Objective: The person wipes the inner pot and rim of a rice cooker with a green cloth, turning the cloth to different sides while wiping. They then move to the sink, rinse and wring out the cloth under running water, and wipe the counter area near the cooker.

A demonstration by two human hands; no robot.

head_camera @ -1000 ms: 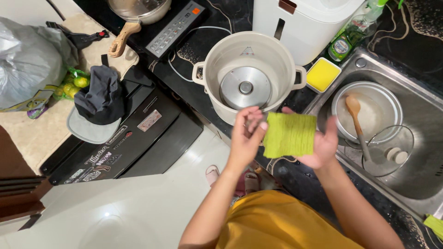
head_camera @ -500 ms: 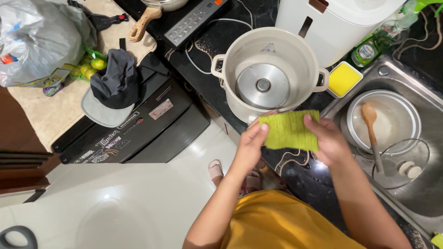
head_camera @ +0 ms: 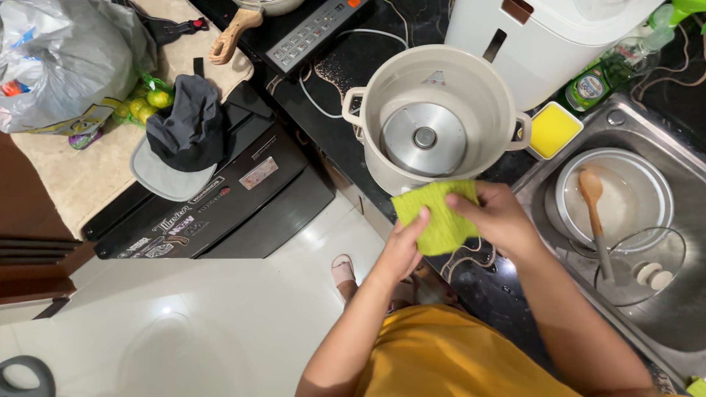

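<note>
Green cloth [head_camera: 435, 217] held flat between left hand [head_camera: 403, 248] and right hand [head_camera: 498, 219], fingers closed on its edges, just in front of the cream cooker pot [head_camera: 434, 110]. Risk: snagging the power cord [head_camera: 323, 103] or nudging the pot off the bench [head_camera: 485, 287].

We have only one view: the head camera looks steeply down from above, quite near, at counter [head_camera: 507, 294], sink [head_camera: 662, 323] and floor [head_camera: 184, 323].
</note>
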